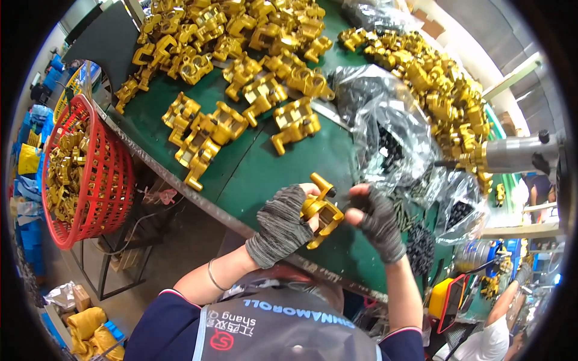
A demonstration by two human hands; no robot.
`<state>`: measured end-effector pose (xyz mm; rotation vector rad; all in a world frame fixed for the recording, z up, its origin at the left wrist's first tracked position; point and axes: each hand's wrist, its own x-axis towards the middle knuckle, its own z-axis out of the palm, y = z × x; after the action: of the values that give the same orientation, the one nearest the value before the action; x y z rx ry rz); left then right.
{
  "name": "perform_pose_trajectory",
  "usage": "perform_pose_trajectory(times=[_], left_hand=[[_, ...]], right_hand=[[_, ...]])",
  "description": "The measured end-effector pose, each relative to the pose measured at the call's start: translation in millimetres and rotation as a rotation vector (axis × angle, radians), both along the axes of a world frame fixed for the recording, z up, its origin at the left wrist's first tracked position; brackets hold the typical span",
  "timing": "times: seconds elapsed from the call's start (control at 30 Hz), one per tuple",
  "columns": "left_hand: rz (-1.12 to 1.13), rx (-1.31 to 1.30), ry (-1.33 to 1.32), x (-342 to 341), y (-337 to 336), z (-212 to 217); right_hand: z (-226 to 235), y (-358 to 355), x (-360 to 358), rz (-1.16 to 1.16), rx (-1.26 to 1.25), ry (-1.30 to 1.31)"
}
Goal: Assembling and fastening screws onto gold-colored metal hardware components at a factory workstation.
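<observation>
A gold-coloured metal casting (323,215) with a forked frame and a short tubular arm is gripped in my left hand (283,225), which wears a grey fingerless glove. A small black piece (330,192) shows beside its tubular arm; whether it is fitted there I cannot tell. My right hand (380,225), gloved the same way, is just right of the casting, apart from it. Its thumb and forefinger are spread, slightly blurred, with nothing visible between them. Similar gold castings (208,135) lie loose on the green tabletop (241,195) beyond my hands.
Heaped castings (241,30) cover the far table. Clear plastic bags (376,114) hold small black parts; loose black pieces (419,243) lie to the right. A grey cylindrical machine (518,155) juts in from the right. A red basket (123,180) of castings stands left. A co-worker's arm (503,304) shows lower right.
</observation>
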<state>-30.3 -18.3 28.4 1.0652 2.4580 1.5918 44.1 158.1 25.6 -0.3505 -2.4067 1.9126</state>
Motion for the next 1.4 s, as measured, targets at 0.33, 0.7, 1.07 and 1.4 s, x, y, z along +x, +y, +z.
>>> perform_pose_trajectory(times=[0.33,0.7,1.07,1.4], left_hand=[[-0.122,0.536,-0.763,-43,-12,4],[0.288,-0.255,0.416,-87,3,-9],[0.234,-0.349,0.408,-89,8,-32],[-0.016,-0.626,0.589,-44,-30,-4]], right_hand=[[69,55,-112,0.046,-0.913,0.107],[91,173,-215,-0.423,-0.645,0.452],[77,70,17,0.520,0.146,-0.294],[27,83,71,0.054,0.986,-0.206]])
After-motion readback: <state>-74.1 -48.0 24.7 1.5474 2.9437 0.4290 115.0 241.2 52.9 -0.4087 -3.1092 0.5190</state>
